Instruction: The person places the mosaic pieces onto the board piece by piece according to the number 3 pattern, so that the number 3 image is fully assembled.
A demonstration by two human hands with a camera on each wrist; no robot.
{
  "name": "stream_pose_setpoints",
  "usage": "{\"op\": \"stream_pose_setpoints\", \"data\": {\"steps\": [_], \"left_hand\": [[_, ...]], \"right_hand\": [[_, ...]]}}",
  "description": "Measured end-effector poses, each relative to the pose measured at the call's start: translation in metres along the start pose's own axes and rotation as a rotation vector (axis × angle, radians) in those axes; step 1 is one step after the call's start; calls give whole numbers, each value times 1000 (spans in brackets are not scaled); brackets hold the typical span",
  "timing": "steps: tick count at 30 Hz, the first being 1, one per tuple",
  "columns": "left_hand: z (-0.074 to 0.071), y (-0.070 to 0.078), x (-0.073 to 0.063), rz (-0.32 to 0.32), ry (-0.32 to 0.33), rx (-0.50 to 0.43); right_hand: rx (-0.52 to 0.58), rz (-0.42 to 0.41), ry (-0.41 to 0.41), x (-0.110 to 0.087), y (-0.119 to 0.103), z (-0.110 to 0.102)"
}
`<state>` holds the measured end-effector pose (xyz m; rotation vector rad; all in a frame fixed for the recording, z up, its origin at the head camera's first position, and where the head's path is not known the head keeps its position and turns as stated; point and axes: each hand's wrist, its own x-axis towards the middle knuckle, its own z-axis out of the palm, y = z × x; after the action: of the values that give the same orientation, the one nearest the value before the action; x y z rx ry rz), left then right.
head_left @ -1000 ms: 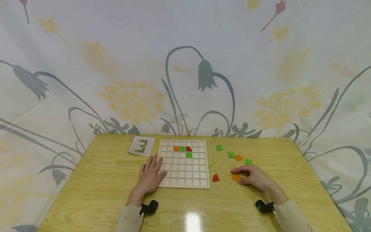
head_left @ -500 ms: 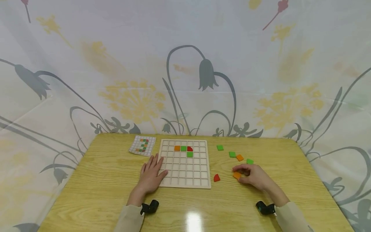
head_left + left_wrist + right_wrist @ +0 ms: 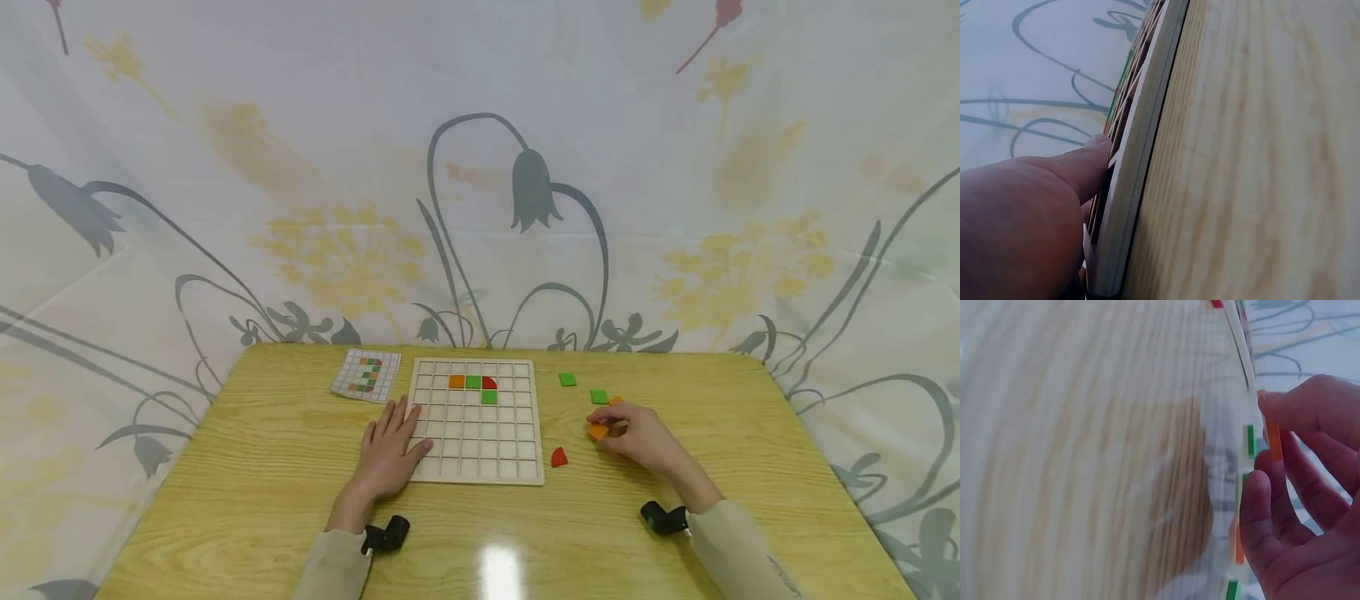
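A: Head view, R hand (image 3: 637, 437)?
B: Fingers curled, pinching an orange tile (image 3: 597, 432) at the tips, just off the table (image 3: 247, 467), right of the board (image 3: 477, 421). Tile's square, no real long axis; flat face looks tipped up toward cam

A: L hand (image 3: 390, 457)?
B: Flat, fingers straight, lying on the board's left edge, thumb on the grid. Holds nothing

A: Other stuff?
B: Red tile (image 3: 558, 457) lies by the board's right edge, 2 green tiles (image 3: 567, 379) behind the R hand, card (image 3: 366, 375) left of the board

A: L wrist view?
B: Thumb (image 3: 1085, 165) pressing on the board (image 3: 1141, 144) near its rim, board flat on the table (image 3: 1254, 156)

A: R wrist view?
B: Blurry. Orange tile (image 3: 1273, 440) seen edge-on btw thumb and fingertip (image 3: 1285, 403), edge running along the fingers. Other fingers loosely curled
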<state>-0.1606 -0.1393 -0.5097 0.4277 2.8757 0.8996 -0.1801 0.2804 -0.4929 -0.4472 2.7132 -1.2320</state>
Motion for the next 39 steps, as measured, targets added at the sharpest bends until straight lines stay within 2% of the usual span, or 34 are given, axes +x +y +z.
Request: {"op": "stream_pose_setpoints", "data": {"steps": [8, 18, 25, 31, 39], "left_hand": [[1, 0, -2, 1, 3, -12], [0, 1, -3, 1, 6, -27], [1, 0, -3, 2, 9, -17], [1, 0, -1, 9, 14, -22], [2, 0, -1, 8, 16, -25]], "right_hand": [[-25, -34, 52, 17, -10, 14], [-62, -113, 56, 37, -19, 32], [-7, -92, 44, 48, -29, 45], [28, -113, 57, 57, -42, 56], [22, -111, 75, 72, -54, 75]]}}
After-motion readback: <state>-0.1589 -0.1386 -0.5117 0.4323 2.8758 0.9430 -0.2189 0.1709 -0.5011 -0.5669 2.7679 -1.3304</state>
